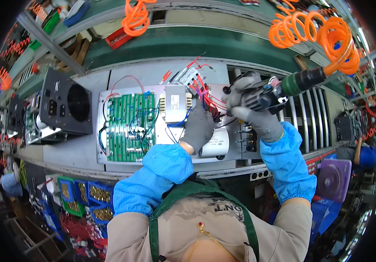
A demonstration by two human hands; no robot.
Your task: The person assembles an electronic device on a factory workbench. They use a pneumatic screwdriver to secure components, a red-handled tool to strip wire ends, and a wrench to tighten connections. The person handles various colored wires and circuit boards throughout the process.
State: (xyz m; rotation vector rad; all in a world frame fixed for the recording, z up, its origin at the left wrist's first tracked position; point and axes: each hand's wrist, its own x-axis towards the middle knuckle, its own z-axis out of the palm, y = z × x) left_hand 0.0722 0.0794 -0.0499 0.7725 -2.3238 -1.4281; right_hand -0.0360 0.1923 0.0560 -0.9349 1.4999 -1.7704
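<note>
My right hand (257, 118), in a grey glove, is closed around an air screwdriver (260, 98) held over the right end of a metal chassis. The tool has a dark body and a green collar, and its tip is hidden. Gloved in grey too, my left hand (199, 127) reaches into red, blue and black wires (203, 94) beside a transformer (175, 102), fingers pressed together on them. Just below its fingers lies a white cylindrical capacitor (215, 143). A green circuit board (129, 126) sits on the chassis at left. Terminal posts (250, 139) stand at its right edge.
An orange coiled air hose (334, 43) hangs from above to the tool. Left on the bench stands a black cabinet with a round fan opening (78, 102). Metal rollers (310, 115) lie right of the chassis. Blue bins of small brass parts (100, 194) are at lower left, a purple fan (333, 179) at right.
</note>
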